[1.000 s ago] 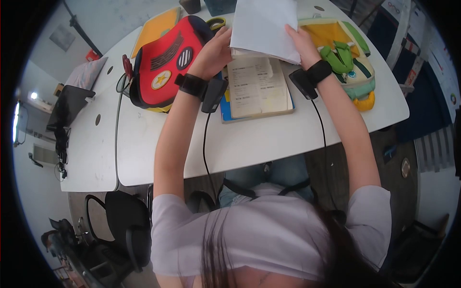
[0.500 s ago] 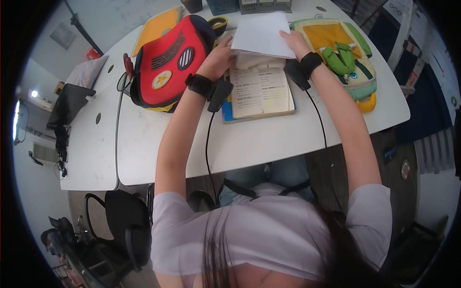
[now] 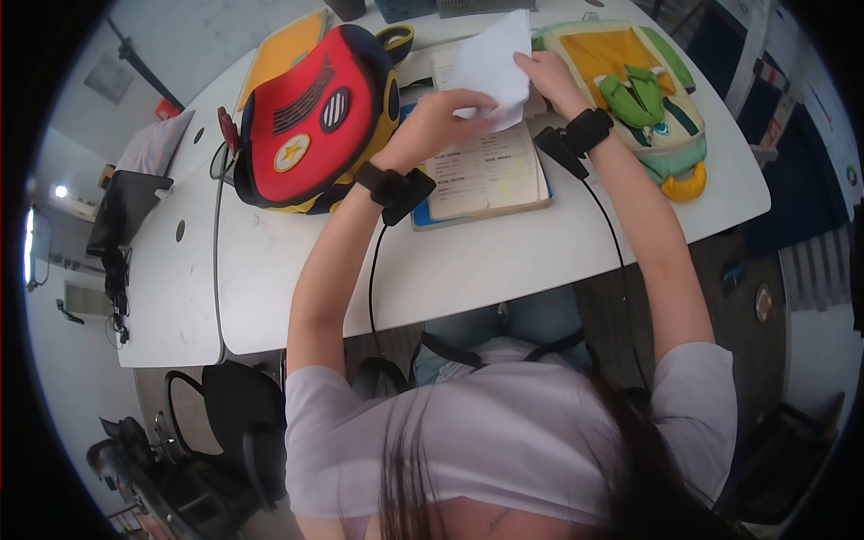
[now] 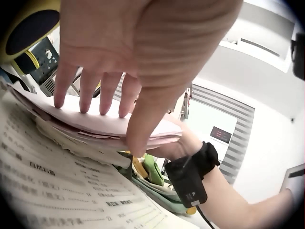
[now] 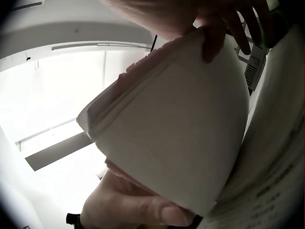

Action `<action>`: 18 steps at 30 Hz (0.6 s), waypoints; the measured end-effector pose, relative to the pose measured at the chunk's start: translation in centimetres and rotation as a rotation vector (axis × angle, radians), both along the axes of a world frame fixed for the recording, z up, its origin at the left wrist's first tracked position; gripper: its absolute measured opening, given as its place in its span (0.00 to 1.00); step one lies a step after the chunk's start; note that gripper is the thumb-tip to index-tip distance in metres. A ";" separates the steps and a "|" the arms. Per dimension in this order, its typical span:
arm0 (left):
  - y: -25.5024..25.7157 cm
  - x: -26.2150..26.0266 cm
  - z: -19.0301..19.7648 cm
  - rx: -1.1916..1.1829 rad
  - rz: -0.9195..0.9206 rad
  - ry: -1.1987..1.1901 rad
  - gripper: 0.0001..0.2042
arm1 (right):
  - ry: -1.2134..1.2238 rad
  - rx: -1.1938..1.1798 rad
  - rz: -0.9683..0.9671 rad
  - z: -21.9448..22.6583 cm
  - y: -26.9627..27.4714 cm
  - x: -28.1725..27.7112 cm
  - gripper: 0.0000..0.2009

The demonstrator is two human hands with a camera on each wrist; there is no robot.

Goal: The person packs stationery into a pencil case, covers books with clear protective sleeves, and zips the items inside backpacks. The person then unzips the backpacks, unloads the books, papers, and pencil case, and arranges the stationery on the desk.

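Note:
A stack of white papers [image 3: 493, 67] with layered, worn edges is held tilted over the book's far part. My right hand [image 3: 553, 81] grips its right side, thumb over the paper face in the right wrist view. At the near left corner, my left hand [image 3: 438, 126] holds it too. The left wrist view has the left fingers [image 4: 109, 90] spread across the top sheet and the thumb at the near edge. Beneath lies a thick book with a printed page [image 3: 490, 175] facing up, on a blue-covered book [image 3: 423, 217]. The papers hide the upper page.
On the left stands a red backpack [image 3: 301, 121], with a yellow folder [image 3: 281, 56] behind it. A green and yellow backpack [image 3: 670, 135] lies to the right. At the back are a dark cup [image 3: 346, 8] and a grey basket [image 3: 481, 6]. Cables [image 3: 621, 270] hang from both wrists.
My left hand has moved from the stack's left side to its near corner. The stack has turned from nearly flat to tilted. More of the surface behind it shows.

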State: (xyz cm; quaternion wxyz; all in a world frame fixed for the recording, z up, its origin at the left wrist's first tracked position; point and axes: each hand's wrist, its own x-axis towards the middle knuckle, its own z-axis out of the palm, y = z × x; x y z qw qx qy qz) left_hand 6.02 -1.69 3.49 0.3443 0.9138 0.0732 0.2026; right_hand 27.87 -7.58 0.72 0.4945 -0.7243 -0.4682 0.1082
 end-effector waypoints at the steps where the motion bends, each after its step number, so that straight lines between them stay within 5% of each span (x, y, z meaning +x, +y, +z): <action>1: 0.1 -0.1 0.4 -0.018 0.096 0.048 0.15 | 0.002 0.000 -0.001 -0.5 -0.1 0.2 0.22; 3: 0.7 -0.2 0.2 -0.034 0.195 0.099 0.13 | 0.208 0.046 0.052 -1.3 -0.3 0.5 0.23; 4: 1.5 -0.1 -0.6 -0.246 0.234 0.041 0.12 | 0.213 0.047 0.051 -0.8 -0.9 -0.2 0.23; 6: 1.7 -0.7 -0.5 -0.585 0.261 -0.033 0.11 | 0.696 0.086 0.059 1.1 -2.6 -2.3 0.22; 12: 2.5 -2.1 -2.1 -0.956 0.199 -0.140 0.08 | 0.435 -0.142 0.252 -2.7 -2.0 1.5 0.17; 18: 2.4 -2.5 -1.7 -1.066 0.133 -0.174 0.09 | 0.466 0.029 0.119 -2.2 -2.9 -0.3 0.12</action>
